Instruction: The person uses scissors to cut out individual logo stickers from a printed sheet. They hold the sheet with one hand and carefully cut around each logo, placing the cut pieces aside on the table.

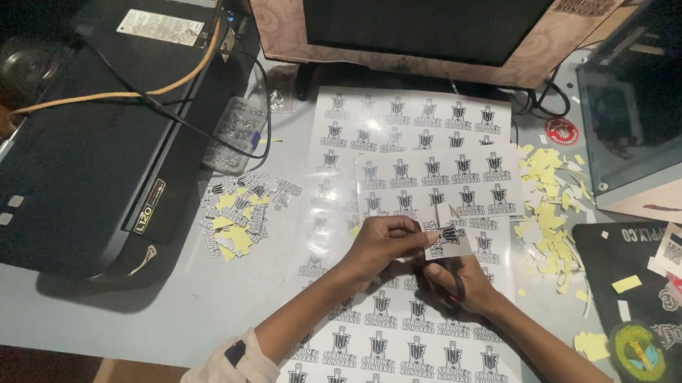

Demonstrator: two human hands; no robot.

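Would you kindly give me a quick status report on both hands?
Left hand pinching small sticker cutout. Right hand gripping scissors, cutting it. Sticker sheets underneath; yellow scraps alongside.

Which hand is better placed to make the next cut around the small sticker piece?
Probably the right hand: it grips the black-handled scissors just below the small cut-out sticker piece, which the left hand pinches.
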